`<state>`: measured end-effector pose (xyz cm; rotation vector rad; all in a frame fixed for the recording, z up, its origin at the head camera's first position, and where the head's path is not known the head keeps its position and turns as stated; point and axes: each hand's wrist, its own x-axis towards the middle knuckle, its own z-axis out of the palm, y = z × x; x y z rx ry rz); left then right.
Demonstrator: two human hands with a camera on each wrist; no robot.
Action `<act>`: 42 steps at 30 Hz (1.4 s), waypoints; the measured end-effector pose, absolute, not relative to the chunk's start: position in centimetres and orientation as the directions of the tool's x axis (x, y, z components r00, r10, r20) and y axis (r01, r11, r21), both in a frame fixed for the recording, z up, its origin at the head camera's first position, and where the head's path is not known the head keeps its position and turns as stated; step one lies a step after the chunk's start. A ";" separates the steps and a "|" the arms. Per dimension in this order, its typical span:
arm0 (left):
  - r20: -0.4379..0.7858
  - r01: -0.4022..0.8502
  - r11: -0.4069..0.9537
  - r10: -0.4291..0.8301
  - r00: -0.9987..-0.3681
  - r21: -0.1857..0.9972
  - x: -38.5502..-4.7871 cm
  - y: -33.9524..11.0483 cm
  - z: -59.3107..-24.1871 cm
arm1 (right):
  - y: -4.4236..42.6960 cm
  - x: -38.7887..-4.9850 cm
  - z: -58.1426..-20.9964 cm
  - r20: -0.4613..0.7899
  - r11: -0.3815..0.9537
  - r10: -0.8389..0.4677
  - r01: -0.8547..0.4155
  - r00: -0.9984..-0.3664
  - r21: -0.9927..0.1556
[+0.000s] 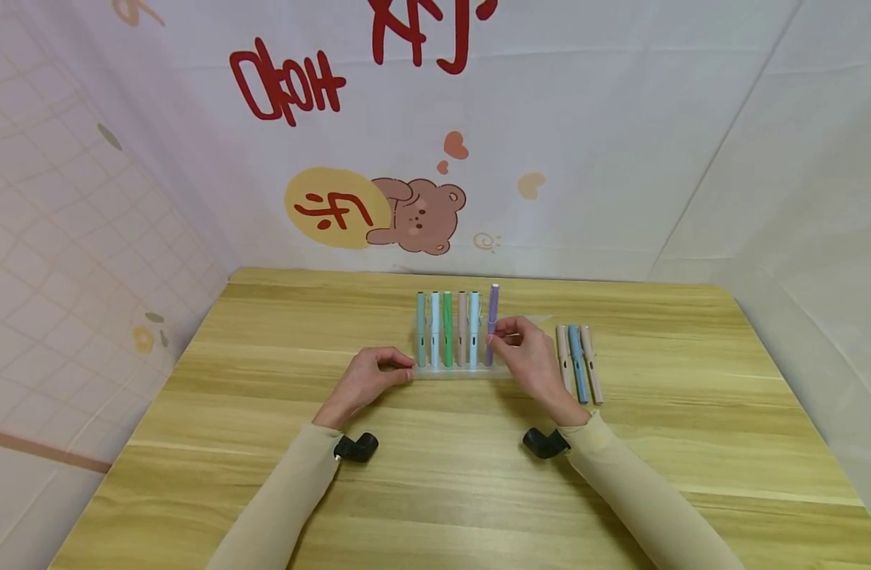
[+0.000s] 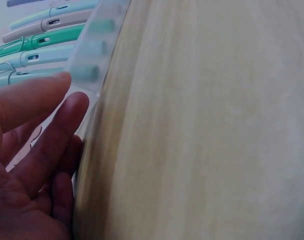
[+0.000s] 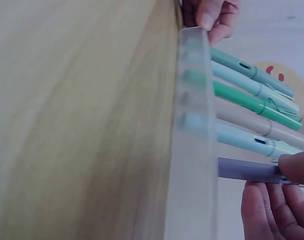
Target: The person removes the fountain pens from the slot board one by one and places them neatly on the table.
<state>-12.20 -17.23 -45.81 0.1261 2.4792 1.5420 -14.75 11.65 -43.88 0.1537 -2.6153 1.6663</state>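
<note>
A clear pen holder [image 1: 446,374] stands on the table with several capped pens upright in a row. They include a grey-green pen [image 1: 421,332], a green pen [image 1: 447,328], a pinkish-grey pen [image 1: 462,328] and a light blue pen [image 1: 474,332]. My left hand [image 1: 370,375] pinches the holder's left end between thumb and fingers. To the right of the row, my right hand [image 1: 531,355] pinches a purple pen [image 3: 244,169] by its middle, upright. Its lower end is at the holder's top edge, while the other pens' ends show through the frosted wall.
Three pens lie side by side right of my right hand: a beige pen [image 1: 564,356], a blue pen [image 1: 578,364] and another beige pen [image 1: 591,364]. Behind the wooden table [image 1: 443,491] hangs a printed white cloth [image 1: 585,119].
</note>
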 end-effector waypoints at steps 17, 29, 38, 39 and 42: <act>-0.143 -0.048 0.438 0.187 -0.972 0.898 -12.1 -17.3 -45.8 | 12.9 -13.3 -42.3 0.133 0.334 -0.083 -0.153 -0.988 -0.930; -0.141 -0.043 0.439 0.195 -0.971 0.898 -12.1 -17.3 -45.9 | 14.3 -12.3 -41.4 0.107 0.286 -0.082 -0.126 -0.991 -0.950; -0.141 -0.045 0.438 0.189 -0.972 0.898 -12.1 -17.3 -46.0 | 15.5 -11.8 -41.2 0.091 0.284 -0.085 -0.112 -0.992 -0.952; -0.141 -0.044 0.440 0.189 -0.972 0.897 -12.1 -17.3 -46.0 | 15.7 -11.7 -41.1 0.091 0.280 -0.084 -0.111 -0.992 -0.954; -0.145 -0.048 0.441 0.189 -0.971 0.896 -12.1 -17.3 -45.9 | 16.2 -11.5 -41.0 0.083 0.271 -0.076 -0.101 -0.994 -0.957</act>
